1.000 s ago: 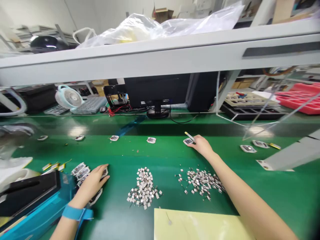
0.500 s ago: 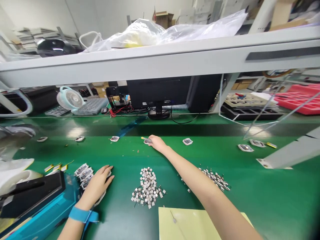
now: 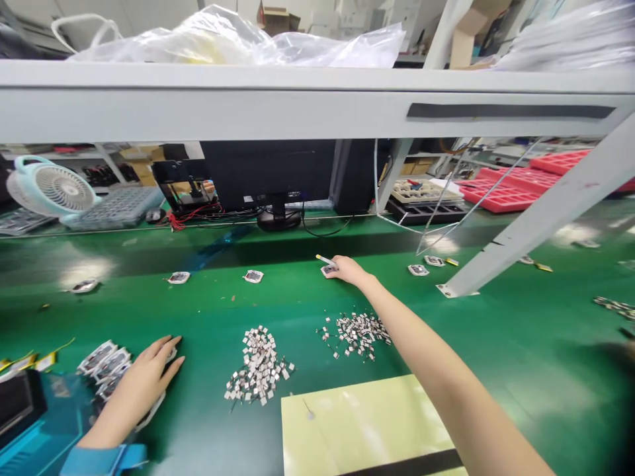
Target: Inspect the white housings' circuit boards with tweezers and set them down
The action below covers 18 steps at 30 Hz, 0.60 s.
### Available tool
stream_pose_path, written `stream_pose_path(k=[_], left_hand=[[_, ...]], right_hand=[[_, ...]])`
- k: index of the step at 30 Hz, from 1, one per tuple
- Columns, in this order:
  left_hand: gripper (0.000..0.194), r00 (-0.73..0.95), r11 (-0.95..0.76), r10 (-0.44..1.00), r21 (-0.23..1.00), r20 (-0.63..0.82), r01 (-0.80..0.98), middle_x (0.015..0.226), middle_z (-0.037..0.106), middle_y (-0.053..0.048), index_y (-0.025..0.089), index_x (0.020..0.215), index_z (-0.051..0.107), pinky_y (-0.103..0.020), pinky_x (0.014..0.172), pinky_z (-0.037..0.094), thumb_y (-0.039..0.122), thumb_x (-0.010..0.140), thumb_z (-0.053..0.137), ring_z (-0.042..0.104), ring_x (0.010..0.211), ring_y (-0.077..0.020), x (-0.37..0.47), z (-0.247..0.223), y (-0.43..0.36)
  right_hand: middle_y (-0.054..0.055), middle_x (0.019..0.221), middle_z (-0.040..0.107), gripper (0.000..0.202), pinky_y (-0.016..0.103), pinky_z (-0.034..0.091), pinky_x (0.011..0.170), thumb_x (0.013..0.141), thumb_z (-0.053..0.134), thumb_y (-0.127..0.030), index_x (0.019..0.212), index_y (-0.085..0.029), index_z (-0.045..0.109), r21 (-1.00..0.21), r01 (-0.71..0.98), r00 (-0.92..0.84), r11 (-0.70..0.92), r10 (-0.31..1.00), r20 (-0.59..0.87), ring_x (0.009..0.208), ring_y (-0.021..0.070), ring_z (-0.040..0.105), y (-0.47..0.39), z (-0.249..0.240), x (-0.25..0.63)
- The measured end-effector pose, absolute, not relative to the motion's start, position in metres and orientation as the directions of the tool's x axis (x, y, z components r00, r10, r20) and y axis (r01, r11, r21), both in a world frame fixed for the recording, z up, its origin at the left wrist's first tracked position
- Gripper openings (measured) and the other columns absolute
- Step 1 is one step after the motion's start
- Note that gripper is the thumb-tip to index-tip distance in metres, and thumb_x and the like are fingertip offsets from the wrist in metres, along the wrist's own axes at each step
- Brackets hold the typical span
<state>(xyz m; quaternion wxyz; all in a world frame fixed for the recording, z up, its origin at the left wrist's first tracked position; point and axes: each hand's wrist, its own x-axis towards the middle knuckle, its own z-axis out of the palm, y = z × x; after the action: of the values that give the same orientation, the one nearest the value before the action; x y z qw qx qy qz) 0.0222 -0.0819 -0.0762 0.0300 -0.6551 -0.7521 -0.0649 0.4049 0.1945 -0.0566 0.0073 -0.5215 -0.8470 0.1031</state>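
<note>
My right hand [image 3: 346, 270] is stretched forward over the green bench, its fingers closed on a small flat grey piece with a yellow end [image 3: 325, 260], at a white-rimmed part [image 3: 329, 270]. My left hand [image 3: 143, 380], with a blue band at the wrist, rests with fingers spread on a group of white-rimmed parts [image 3: 104, 360] at the left. Between my arms lie two heaps of small silvery pieces, one nearer [image 3: 258, 363] and one farther right [image 3: 361, 332]. A similar white-rimmed part [image 3: 253, 276] lies left of my right hand.
A yellow-green sheet [image 3: 347, 413] lies at the front edge. A blue case [image 3: 59, 416] is at the left. Behind stand a monitor [image 3: 268, 175] and a fan [image 3: 59, 188]. A slanted metal leg [image 3: 536, 225] rises at the right, under a low shelf beam [image 3: 248, 109].
The view has turned right. My right hand has moved right along the row, still holding the flat piece, past one white-rimmed part. My left hand stays on the group of parts.
</note>
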Motion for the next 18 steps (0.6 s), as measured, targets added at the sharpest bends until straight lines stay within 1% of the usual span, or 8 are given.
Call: stream_pose_path(k=[3,7,9,11,13,14,16,18], left_hand=[[0.050,-0.130,0.125,0.984,0.045,0.121,0.991,0.108,0.059,-0.015,0.012,0.101,0.057,-0.037,0.087,0.044,0.045,0.074,0.031,0.058,0.098,-0.0266,0.023,-0.074,-0.082],[0.054,-0.138,0.136,0.986,0.029,0.091,0.990,0.109,0.058,-0.017,0.010,0.103,0.056,-0.036,0.087,0.044,0.045,0.074,0.027,0.058,0.098,-0.0262,0.024,-0.071,-0.082],[0.055,-0.140,0.138,0.987,0.036,0.083,0.990,0.109,0.058,-0.017,0.009,0.104,0.055,-0.036,0.087,0.044,0.046,0.074,0.027,0.058,0.098,-0.0261,0.023,-0.072,-0.082],[0.056,-0.139,0.135,0.986,0.051,0.089,0.990,0.109,0.058,-0.018,0.008,0.105,0.054,-0.036,0.086,0.044,0.046,0.074,0.029,0.058,0.097,-0.0265,0.022,-0.073,-0.082],[0.055,-0.137,0.129,0.983,0.072,0.121,0.989,0.106,0.060,-0.018,0.008,0.106,0.053,-0.038,0.084,0.046,0.046,0.074,0.030,0.059,0.095,-0.0276,0.022,-0.073,-0.081],[0.054,-0.136,0.125,0.979,0.079,0.151,0.989,0.104,0.061,-0.017,0.008,0.106,0.053,-0.039,0.082,0.046,0.046,0.075,0.030,0.059,0.094,-0.0282,0.023,-0.072,-0.081],[0.050,-0.126,0.111,0.964,0.080,0.234,0.991,0.100,0.062,-0.016,0.010,0.105,0.052,-0.041,0.079,0.048,0.045,0.076,0.031,0.059,0.092,-0.0291,0.030,-0.065,-0.078],[0.046,-0.099,0.078,0.941,0.079,0.322,0.994,0.102,0.061,-0.015,0.012,0.106,0.051,-0.043,0.079,0.047,0.044,0.079,0.030,0.059,0.094,-0.0292,0.044,-0.051,-0.073]], right_hand=[[0.005,0.096,0.057,0.025,0.036,0.047,0.071,0.084,0.050,-0.032,0.100,-0.014,0.053,-0.188,0.905,-0.399,0.382,0.915,-0.063,0.083,0.0167,0.057,0.188,-0.062,0.397],[0.005,0.095,0.057,0.025,0.034,0.048,0.070,0.084,0.050,-0.034,0.100,-0.014,0.054,-0.205,0.928,-0.321,0.312,0.947,-0.008,0.080,0.0156,0.057,0.184,-0.057,0.408],[0.006,0.100,0.056,0.027,0.034,0.047,0.071,0.084,0.050,-0.034,0.101,-0.014,0.053,-0.196,0.955,-0.219,0.222,0.975,0.036,0.082,0.0161,0.056,0.182,-0.051,0.430],[0.008,0.104,0.054,0.027,0.036,0.046,0.074,0.083,0.051,-0.033,0.101,-0.012,0.053,-0.175,0.982,-0.061,0.073,0.995,0.077,0.087,0.0178,0.055,0.179,-0.046,0.462],[0.010,0.106,0.053,0.026,0.038,0.045,0.077,0.083,0.052,-0.029,0.102,-0.011,0.053,-0.163,0.983,0.100,-0.083,0.990,0.102,0.091,0.0195,0.054,0.173,-0.042,0.495],[0.008,0.107,0.053,0.024,0.039,0.045,0.077,0.084,0.051,-0.028,0.103,-0.013,0.053,-0.166,0.976,0.160,-0.141,0.982,0.104,0.091,0.0193,0.054,0.170,-0.041,0.511],[0.007,0.104,0.054,0.023,0.037,0.046,0.075,0.085,0.049,-0.029,0.102,-0.014,0.053,-0.192,0.962,0.215,-0.194,0.972,0.094,0.088,0.0180,0.055,0.164,-0.039,0.536],[0.006,0.100,0.056,0.020,0.034,0.047,0.072,0.086,0.048,-0.029,0.099,-0.016,0.055,-0.231,0.954,0.215,-0.190,0.973,0.083,0.084,0.0161,0.056,0.161,-0.036,0.548]])
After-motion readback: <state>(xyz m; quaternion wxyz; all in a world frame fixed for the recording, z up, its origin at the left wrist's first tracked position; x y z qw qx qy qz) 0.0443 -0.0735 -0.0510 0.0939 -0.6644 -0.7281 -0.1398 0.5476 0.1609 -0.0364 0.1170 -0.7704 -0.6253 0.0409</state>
